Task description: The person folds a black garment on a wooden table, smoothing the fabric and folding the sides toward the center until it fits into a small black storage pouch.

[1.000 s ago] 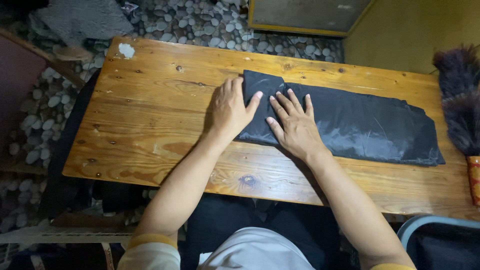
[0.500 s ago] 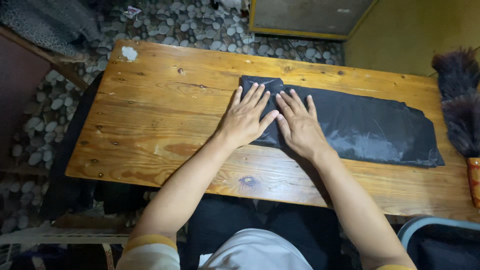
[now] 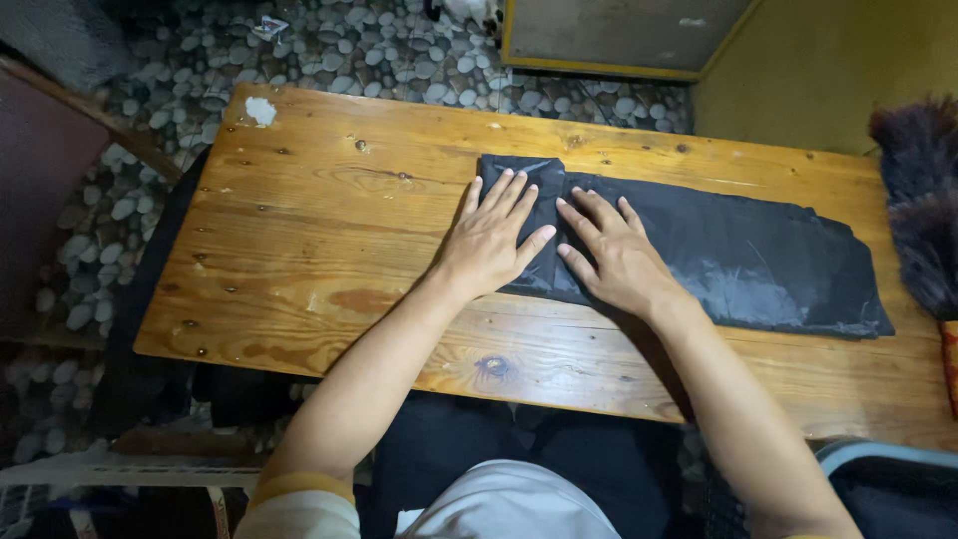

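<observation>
Head view: your left hand (image 3: 491,245) lies flat, fingers spread, its grip open and pressing the left end of the folded black cloth (image 3: 699,255). Your right hand (image 3: 614,262) lies beside it, palm down, fingers apart, gripping nothing. The cloth is a long, thin, slightly shiny strip lying toward the far right of the knotty wooden tabletop (image 3: 329,230). A dark feather duster (image 3: 923,200) sits at the right edge. Since the earlier frame your hands have shifted slightly toward the cloth's left end.
</observation>
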